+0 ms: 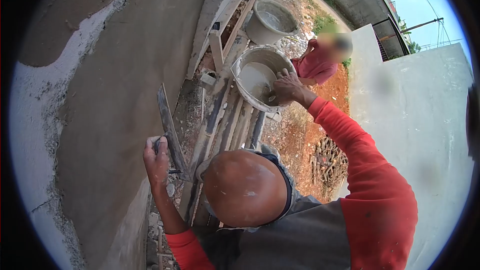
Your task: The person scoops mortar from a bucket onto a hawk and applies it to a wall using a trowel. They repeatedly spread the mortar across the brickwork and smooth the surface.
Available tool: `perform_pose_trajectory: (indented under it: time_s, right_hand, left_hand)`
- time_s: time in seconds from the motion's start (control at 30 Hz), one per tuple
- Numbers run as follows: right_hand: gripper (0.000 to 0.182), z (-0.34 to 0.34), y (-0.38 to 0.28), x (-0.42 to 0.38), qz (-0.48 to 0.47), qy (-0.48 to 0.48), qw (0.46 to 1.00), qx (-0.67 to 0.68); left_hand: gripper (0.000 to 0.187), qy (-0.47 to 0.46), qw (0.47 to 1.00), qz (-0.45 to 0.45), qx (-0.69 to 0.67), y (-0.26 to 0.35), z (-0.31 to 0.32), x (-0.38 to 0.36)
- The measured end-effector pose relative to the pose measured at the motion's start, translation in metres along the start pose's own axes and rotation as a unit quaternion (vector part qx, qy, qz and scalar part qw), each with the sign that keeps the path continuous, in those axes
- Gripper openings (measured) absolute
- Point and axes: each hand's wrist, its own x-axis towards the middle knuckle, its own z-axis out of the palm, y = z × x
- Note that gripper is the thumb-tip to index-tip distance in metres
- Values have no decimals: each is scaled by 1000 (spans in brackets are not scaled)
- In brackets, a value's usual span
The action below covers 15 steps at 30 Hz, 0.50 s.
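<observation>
A flat plastering trowel (170, 130) is gripped by the left hand (156, 162), whose fingers are closed around the handle low on the tool, so that the blade is held upright and close against the grey rendered wall (115, 100). The right hand (287, 88) is stretched out on a red-sleeved arm to the nearer mortar bucket (260, 77), where it is laid on the bucket's rim with the fingers curled over the edge; whether anything is pinched in them cannot be told. Wet grey mortar is seen inside this bucket, which is set on the wooden scaffold planks (225, 120) running along the wall. A second bucket (271, 20) is placed farther along the same planks. Beyond the nearer bucket, another person in a red shirt (316, 65) is seen on the ground below, beside a pale concrete wall (415, 120).
</observation>
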Motion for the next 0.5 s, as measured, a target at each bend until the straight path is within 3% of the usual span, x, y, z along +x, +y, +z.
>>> perform_pose_trajectory:
  time_s: [0.07,0.1,0.23,0.33,0.47,0.5]
  right_hand:
    - [47,2,-3,10,-2,-14,1000,0]
    - [50,-14,-9,-2,-13,47,999,3]
    - [21,-91,-16,-43,-9,32,999,27]
    - [17,-88,9,-58,25,73,996,48]
    - [16,-52,28,-52,63,205,975,-52]
    - [8,-39,32,-42,49,221,973,-54]
  left_hand:
    - [23,15,1000,4,22,0,-10,-3]
    - [25,23,999,16,36,-10,-14,1]
    - [31,25,998,6,52,-18,-19,3]
    - [33,14,997,-1,73,-24,-18,13]
    - [35,-20,999,12,37,-19,-3,18]
    - [36,-21,999,-3,32,-15,3,17]
